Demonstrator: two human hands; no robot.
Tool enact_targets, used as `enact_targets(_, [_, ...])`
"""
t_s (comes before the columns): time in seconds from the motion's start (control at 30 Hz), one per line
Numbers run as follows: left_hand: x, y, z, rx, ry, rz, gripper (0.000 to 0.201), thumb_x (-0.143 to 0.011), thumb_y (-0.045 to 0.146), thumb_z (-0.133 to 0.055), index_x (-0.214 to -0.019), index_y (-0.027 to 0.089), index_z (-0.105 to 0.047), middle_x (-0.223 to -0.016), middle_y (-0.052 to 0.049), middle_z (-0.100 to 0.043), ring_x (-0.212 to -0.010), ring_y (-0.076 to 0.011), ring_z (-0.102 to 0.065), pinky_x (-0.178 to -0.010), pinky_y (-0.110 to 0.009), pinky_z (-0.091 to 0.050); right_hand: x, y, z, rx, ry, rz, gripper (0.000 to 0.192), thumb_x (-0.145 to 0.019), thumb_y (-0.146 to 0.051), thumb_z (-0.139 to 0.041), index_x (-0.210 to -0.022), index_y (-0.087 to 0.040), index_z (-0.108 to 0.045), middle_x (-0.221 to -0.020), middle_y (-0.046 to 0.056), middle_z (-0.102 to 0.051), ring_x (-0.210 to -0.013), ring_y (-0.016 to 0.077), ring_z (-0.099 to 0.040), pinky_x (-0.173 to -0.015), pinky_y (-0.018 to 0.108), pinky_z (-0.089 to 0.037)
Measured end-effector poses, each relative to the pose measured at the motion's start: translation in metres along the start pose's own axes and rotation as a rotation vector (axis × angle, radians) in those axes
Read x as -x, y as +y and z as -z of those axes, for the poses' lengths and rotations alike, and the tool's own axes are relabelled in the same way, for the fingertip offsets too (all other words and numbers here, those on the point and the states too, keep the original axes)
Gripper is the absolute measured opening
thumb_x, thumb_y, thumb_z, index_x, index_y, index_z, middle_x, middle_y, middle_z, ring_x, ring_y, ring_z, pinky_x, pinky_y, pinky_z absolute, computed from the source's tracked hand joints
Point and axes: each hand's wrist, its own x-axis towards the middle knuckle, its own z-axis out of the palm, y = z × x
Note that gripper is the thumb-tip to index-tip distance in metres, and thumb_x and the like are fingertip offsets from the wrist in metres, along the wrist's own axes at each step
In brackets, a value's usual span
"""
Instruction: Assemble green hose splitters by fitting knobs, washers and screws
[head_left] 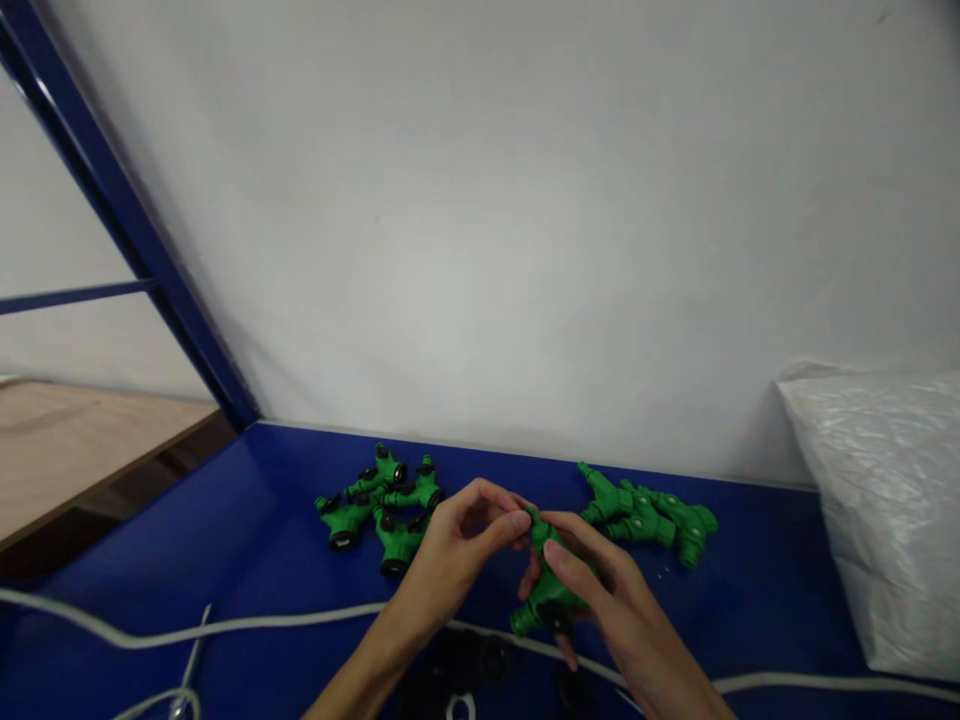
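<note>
Over my feed I see a green fitting [567, 596] with a black knob [555, 616], a plain blue table [255, 540], a greyish-white wall [487, 250], a white cord [262, 623], a silvery bag [900, 520].

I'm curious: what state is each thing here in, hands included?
Held fitting: gripped, slanted
Right hand: closed around it
Left hand: fingers at its upper end
Left-side fittings: lying, black parts attached
Right-side fittings: lying, no black parts visible
White cord: slack, curving
Plastic bag: upright, wrinkled
</note>
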Motion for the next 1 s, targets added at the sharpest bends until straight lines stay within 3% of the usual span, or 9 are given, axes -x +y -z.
enact_targets(0.1, [0.001,0.001,-0.004,0.014,0.005,0.026,0.023,-0.083,0.036,-0.078,-0.095,0.018,-0.070,-0.091,-0.003,-0.073,-0.080,-0.0145,-0.066,-0.078,-0.026,-0.051,0.001,-0.001,0.000,0.004,0.037,-0.014,0.050,-0.087,-0.059,-0.066,-0.119,-0.021,-0.064,-0.076,0.003,-0.067,-0.059,0.0151,-0.060,-0.036,0.017,-0.040])
enact_targets(0.2, [0.005,0.002,-0.009,-0.042,-0.010,0.031,0.028,-0.083,0.036,-0.077,-0.107,0.020,-0.075,-0.087,-0.003,-0.073,-0.081,-0.0157,-0.067,-0.078,-0.026,-0.051,0.000,-0.003,0.001,0.110,0.109,0.012,0.047,-0.083,-0.061,-0.069,-0.105,-0.019,-0.069,-0.073,0.002,-0.065,-0.060,0.0150,-0.059,-0.037,0.017,-0.041])
enact_targets(0.3, [0.008,0.004,-0.012,-0.093,-0.033,-0.015,0.022,-0.085,0.035,-0.075,-0.101,0.022,-0.081,-0.080,-0.002,-0.067,-0.074,-0.0142,-0.065,-0.071,-0.025,-0.050,0.001,-0.004,0.002,0.224,0.115,0.027,0.046,-0.082,-0.063,-0.069,-0.093,-0.018,-0.071,-0.071,0.002,-0.062,-0.060,0.0151,-0.057,-0.037,0.019,-0.042])
enact_targets(0.5, [0.004,0.003,-0.003,-0.058,-0.149,-0.020,0.015,-0.084,0.031,-0.076,-0.096,0.025,-0.083,-0.077,0.000,-0.060,-0.067,-0.0111,-0.064,-0.069,-0.024,-0.051,0.007,-0.006,0.005,0.250,0.039,0.034,0.043,-0.090,-0.061,-0.061,-0.096,-0.019,-0.071,-0.074,0.000,-0.060,-0.059,0.0118,-0.051,-0.042,0.020,-0.037])
enact_targets(0.77, [0.006,0.009,0.002,-0.092,-0.216,0.102,0.018,-0.079,0.029,-0.081,-0.093,0.018,-0.079,-0.072,0.000,-0.071,-0.066,-0.0121,-0.065,-0.068,-0.024,-0.051,0.012,-0.011,0.004,0.310,0.014,0.075,0.035,-0.094,-0.054,-0.061,-0.088,-0.020,-0.069,-0.075,-0.001,-0.060,-0.062,0.0104,-0.049,-0.048,0.020,-0.037])
enact_targets(1.0, [0.002,0.007,0.006,-0.156,-0.251,0.068,0.017,-0.081,0.030,-0.078,-0.089,0.016,-0.076,-0.074,-0.001,-0.072,-0.070,-0.0141,-0.064,-0.071,-0.028,-0.051,0.015,-0.012,0.002,0.270,0.018,0.025,0.034,-0.093,-0.053,-0.061,-0.085,-0.021,-0.065,-0.075,0.000,-0.059,-0.062,0.0116,-0.047,-0.048,0.021,-0.035])
